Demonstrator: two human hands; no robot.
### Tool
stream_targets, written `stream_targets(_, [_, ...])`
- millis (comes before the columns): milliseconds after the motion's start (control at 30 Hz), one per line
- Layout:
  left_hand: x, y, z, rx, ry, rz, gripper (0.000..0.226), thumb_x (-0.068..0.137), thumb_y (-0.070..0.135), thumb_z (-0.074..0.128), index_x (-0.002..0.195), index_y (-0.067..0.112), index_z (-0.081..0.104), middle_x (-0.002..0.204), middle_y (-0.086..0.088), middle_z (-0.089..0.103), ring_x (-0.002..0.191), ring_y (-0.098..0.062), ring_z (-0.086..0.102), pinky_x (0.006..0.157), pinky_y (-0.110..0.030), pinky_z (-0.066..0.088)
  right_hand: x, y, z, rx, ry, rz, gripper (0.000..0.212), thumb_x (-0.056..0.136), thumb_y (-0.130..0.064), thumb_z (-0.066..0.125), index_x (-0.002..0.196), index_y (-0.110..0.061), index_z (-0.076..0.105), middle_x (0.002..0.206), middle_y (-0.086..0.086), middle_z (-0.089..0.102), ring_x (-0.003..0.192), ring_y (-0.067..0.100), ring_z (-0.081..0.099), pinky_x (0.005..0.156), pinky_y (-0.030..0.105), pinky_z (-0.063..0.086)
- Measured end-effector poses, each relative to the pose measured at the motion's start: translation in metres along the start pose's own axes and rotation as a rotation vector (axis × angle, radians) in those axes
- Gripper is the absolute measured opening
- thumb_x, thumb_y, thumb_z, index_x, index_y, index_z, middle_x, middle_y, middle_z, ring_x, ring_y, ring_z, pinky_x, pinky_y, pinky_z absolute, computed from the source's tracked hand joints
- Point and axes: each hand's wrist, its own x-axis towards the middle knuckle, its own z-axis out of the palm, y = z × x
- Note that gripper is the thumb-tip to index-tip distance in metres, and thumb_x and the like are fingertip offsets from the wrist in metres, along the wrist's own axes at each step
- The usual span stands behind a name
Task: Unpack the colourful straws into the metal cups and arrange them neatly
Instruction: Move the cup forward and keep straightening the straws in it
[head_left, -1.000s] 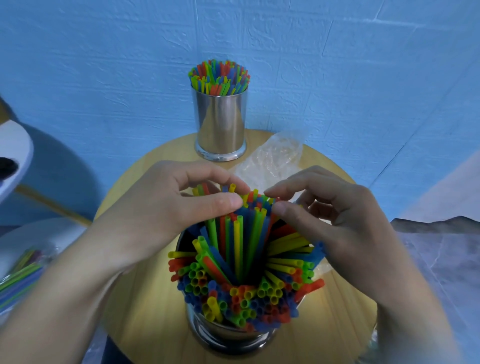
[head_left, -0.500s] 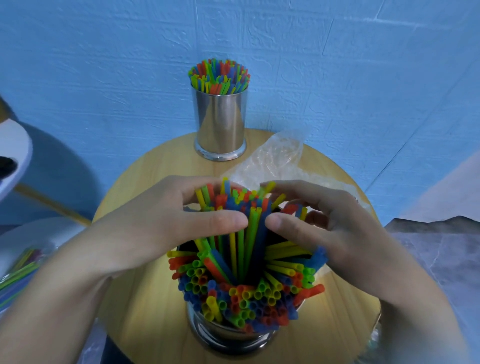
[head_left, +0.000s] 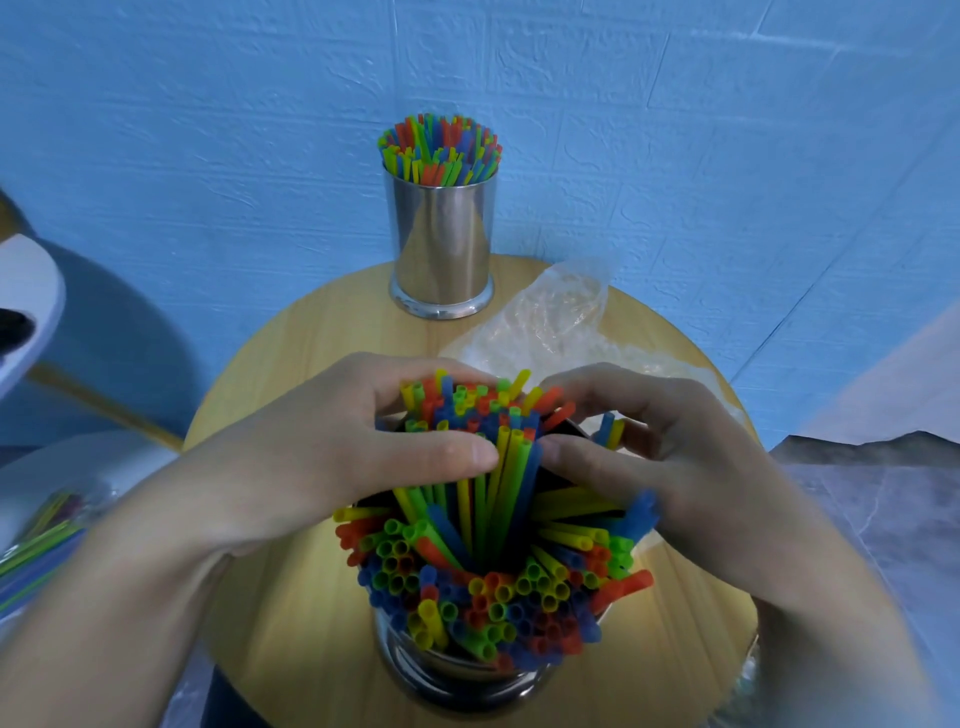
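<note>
Where the blue textured wall (head_left: 208, 156) fills the back of the view, a round wooden desk (head_left: 311, 649) sits against it and carries both metal cups. Over the desk's middle the left hand (head_left: 332, 457) and right hand (head_left: 691, 467) meet. Each is curled round the bundle (head_left: 467, 410) of colourful straws from its own side: fingers wrap the far side, and thumbs lie across the near side with their tips almost touching. The bundle's long axis runs up and away, its open ends pointing toward the wall. Its lower ends go down into the near cup (head_left: 457, 675), which stands at the desk's front edge (only its lower wall and base show under the crowd). In the same cup the loose straws (head_left: 493, 587) splay outward round the bundle like a fan. Those in front lean toward the camera, open mouths facing the viewer, and those at the sides lie nearly level, pointing left and right. A crumpled clear plastic bag (head_left: 556, 322) lies on the desk behind the right hand. The far cup (head_left: 444, 249) stands upright at the desk's back edge, just left of the bag. Its packed straws (head_left: 440, 150) stand vertical, ends up, fanning slightly. Two stray straws (head_left: 610, 434), blue and yellow, poke up between the right hand's fingers.
</note>
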Motion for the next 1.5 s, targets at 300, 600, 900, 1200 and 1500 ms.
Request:
stream_targets(300, [0.001, -0.001, 0.005, 0.049, 0.126, 0.062, 0.035, 0.073, 0.046, 0.079, 0.107, 0.045, 0.075, 0.109, 0.010, 0.078, 0.099, -0.011, 0.076, 0.090, -0.022, 0.058, 0.001, -0.003, 0.003, 0.049, 0.068, -0.079, 0.007, 0.087, -0.033, 0.072, 0.093, -0.032, 0.075, 0.105, -0.006, 0.073, 0.104, 0.019, 0.068, 0.089, 0.053, 0.054])
stream_targets(600, [-0.001, 0.012, 0.011, 0.096, 0.189, 0.131, 0.014, 0.078, 0.041, 0.070, 0.090, 0.039, 0.076, 0.086, 0.008, 0.079, 0.081, -0.007, 0.077, 0.075, -0.016, 0.057, 0.000, -0.004, 0.003, 0.101, 0.132, -0.108, 0.006, 0.086, -0.032, 0.072, 0.091, -0.031, 0.075, 0.088, -0.007, 0.071, 0.085, 0.017, 0.065, 0.079, 0.040, 0.053])
stream_targets(900, [0.004, 0.010, 0.015, 0.176, 0.234, 0.170, 0.018, 0.079, 0.048, 0.066, 0.092, 0.040, 0.075, 0.086, 0.013, 0.078, 0.081, -0.003, 0.075, 0.077, -0.016, 0.056, 0.003, -0.007, 0.003, 0.086, 0.149, -0.192, 0.008, 0.090, -0.028, 0.071, 0.096, -0.031, 0.075, 0.091, -0.003, 0.069, 0.090, 0.022, 0.065, 0.079, 0.037, 0.053])
stream_targets(1200, [0.006, 0.007, 0.010, 0.283, 0.277, 0.220, 0.030, 0.081, 0.059, 0.076, 0.109, 0.051, 0.068, 0.108, 0.029, 0.072, 0.106, 0.009, 0.066, 0.083, -0.016, 0.050, 0.005, -0.008, 0.005, 0.119, 0.166, -0.227, 0.003, 0.090, -0.025, 0.072, 0.092, -0.027, 0.073, 0.095, -0.004, 0.069, 0.092, 0.026, 0.066, 0.080, 0.048, 0.053])
stream_targets(1500, [0.018, 0.015, 0.015, 0.429, 0.343, 0.424, 0.008, 0.085, 0.042, 0.072, 0.092, 0.040, 0.076, 0.109, 0.023, 0.070, 0.113, 0.002, 0.062, 0.096, -0.014, 0.042, 0.006, -0.016, 0.010, 0.200, 0.265, -0.282, 0.009, 0.087, -0.028, 0.077, 0.085, -0.029, 0.068, 0.083, -0.007, 0.067, 0.080, 0.022, 0.063, 0.072, 0.030, 0.051])
